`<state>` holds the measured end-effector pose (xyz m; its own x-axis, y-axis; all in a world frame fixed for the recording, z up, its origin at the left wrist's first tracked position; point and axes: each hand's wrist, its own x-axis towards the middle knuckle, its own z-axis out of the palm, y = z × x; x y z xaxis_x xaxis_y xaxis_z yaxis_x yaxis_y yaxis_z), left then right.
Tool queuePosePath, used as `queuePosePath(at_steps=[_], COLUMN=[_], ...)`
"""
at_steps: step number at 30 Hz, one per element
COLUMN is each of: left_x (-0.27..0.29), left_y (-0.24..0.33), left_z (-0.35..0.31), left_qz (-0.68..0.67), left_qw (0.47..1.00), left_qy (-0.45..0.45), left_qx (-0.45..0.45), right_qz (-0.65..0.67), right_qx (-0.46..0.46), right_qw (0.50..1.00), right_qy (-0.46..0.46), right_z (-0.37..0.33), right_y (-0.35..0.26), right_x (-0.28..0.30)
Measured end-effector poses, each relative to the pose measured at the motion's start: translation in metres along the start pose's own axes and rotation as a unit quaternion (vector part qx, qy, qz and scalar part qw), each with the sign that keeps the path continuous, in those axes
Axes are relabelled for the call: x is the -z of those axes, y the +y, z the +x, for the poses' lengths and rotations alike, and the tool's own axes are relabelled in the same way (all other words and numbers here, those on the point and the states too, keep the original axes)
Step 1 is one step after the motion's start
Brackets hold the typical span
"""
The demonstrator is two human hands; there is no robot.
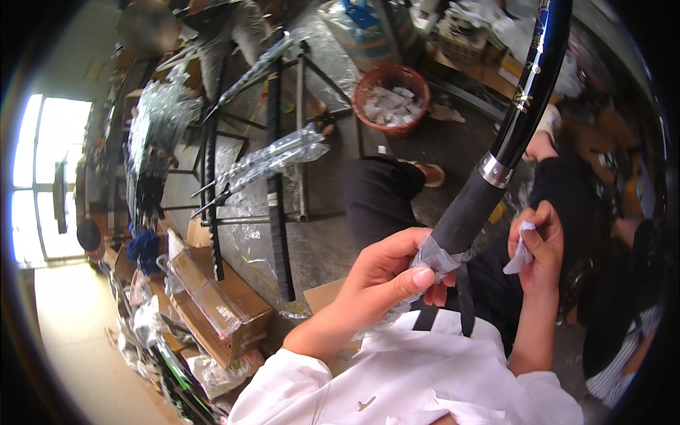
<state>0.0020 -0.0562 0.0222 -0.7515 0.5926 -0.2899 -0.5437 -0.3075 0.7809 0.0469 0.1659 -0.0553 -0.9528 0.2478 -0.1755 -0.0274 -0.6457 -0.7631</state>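
Two hands of mine are occupied: my left hand (382,280) curls round the lower end of the rod (523,103), thumb pressing the clear film (435,260) there, while my right hand (544,248) pinches a white scrap (522,249) between thumb and fingers, apart from the rod. The rod slants up to my right above my lap, its dark grip (467,212) nearest me, then a silver collar (495,171); its far end is out of view.

Slipping looks the likeliest trouble: one hand bears a long, perhaps top-heavy piece, and the film could slide if my thumb eased. Squeezing or twisting too hard could tear the film, which looks creased and trails toward my shirt (425,365). The scrap seems thin and limp, so a slack pinch might drop it on the floor (322,239).

My knee (375,198) sits ahead, left of the rod. Beyond it stands a red basket (391,129) of white litter. Leftward, bagged rods (280,152) lie across a metal rack (244,220), with a carton (248,303) nearer me. A person (244,35) is behind the rack, and a striped sleeve (615,368) shows on my right, so a wide swing could bump someone.
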Motion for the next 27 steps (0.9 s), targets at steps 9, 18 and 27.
queuePosePath(at_steps=[9, 18, 27], left_x=[0.053, 0.222, 0.479], left_y=[0.035, 0.124, 0.147], left_z=[-0.016, 0.029, 0.078], left_qz=[-0.023, -0.172, -0.376], left_qw=[0.985, 0.855, 0.722], left_qy=[0.017, 0.232, 0.422], left_qx=[-0.173, -0.431, -0.399], right_qz=[-0.054, -0.143, -0.16], right_qx=[-0.084, -0.144, -0.191], right_qw=[0.994, 0.976, 0.958], right_qy=[0.044, 0.075, 0.144], right_z=[0.01, 0.033, 0.055], right_y=[0.025, 0.052, 0.075], right_x=[-0.03, -0.028, -0.003])
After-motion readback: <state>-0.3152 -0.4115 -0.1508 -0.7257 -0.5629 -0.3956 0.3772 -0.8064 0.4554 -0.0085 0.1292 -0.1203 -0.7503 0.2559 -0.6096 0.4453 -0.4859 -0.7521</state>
